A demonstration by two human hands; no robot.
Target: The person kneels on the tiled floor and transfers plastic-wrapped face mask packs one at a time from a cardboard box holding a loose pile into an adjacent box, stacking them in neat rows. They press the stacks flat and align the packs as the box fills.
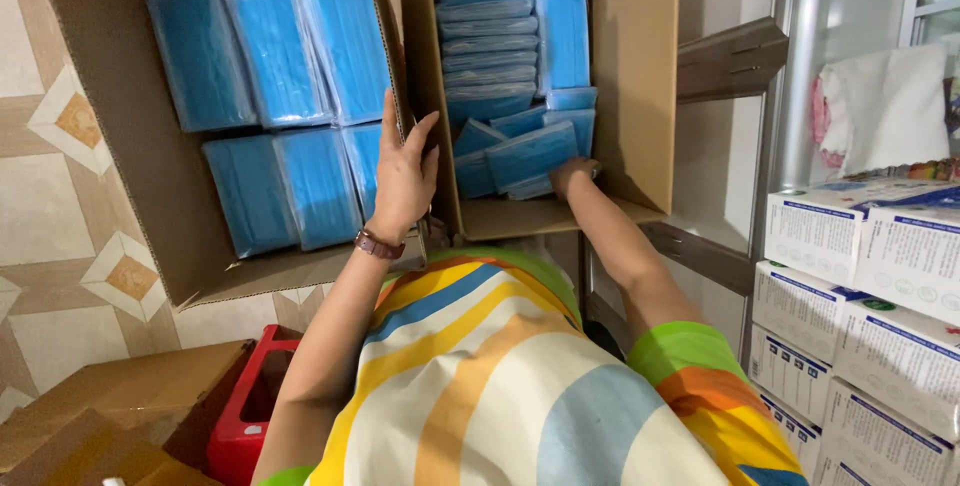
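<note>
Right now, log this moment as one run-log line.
left hand: resting on wall between boxes | right hand: reaching into right box, on blue packs | left box: wrapped blue packs

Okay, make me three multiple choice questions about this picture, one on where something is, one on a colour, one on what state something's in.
1. Where is the right hand?
A. inside the right box
B. on the floor
C. on the white cartons

2. What colour are the packs in the left box?
A. red
B. blue
C. green

3. How is the left hand?
A. closed round a pack
B. open against the left box's wall
C. hanging at the side

Answers: 1 A, it reaches among the packs in that box. 2 B, all are blue in clear wrap. 3 B, its fingers lie spread on the cardboard edge.
</note>
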